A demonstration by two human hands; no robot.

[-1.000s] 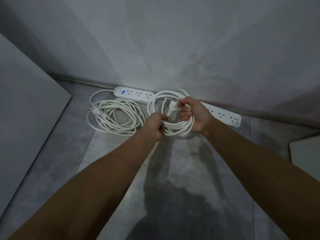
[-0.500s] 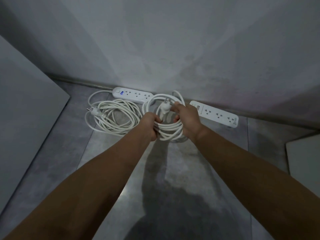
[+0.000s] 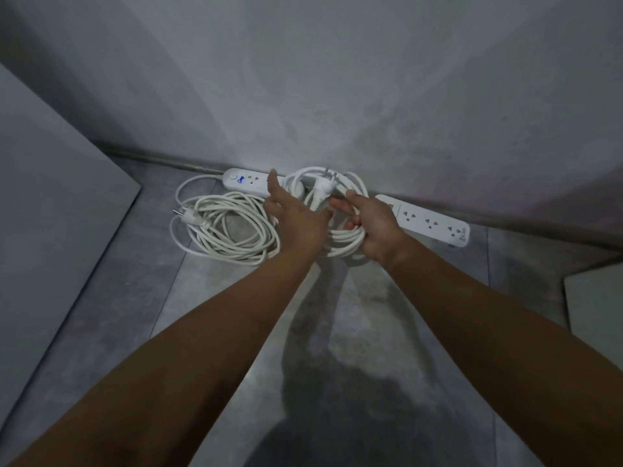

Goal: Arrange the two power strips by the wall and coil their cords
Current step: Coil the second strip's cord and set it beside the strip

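A person's two bare forearms reach from the lower corners of the frame toward the foot of a grey plaster wall [image 3: 337, 79], seen from a head-worn camera looking down at a grey tiled floor [image 3: 209, 315]. The left hand [image 3: 296, 219] hovers at centre with its fingers straight and spread, clasping nothing. Just right of it, the right hand [image 3: 374, 227] has thumb and forefinger stretched toward a white two-pin plug [image 3: 322, 192], its lower fingers curled round strands of the white coiled cord on the right [image 3: 354, 183]. That coil sits at centre against the wall's base (the plug lies across its top, pins pointing up the frame). A white power strip with a blue label [image 3: 247, 182] lies along the wall left of centre, partly behind the left hand; a second white power strip [image 3: 433, 223] lies along the wall to the right. A loosely coiled off-white cord [image 3: 229, 230] lies flat on the floor at centre left, its round plug [image 3: 184, 217] at the coil's left edge.
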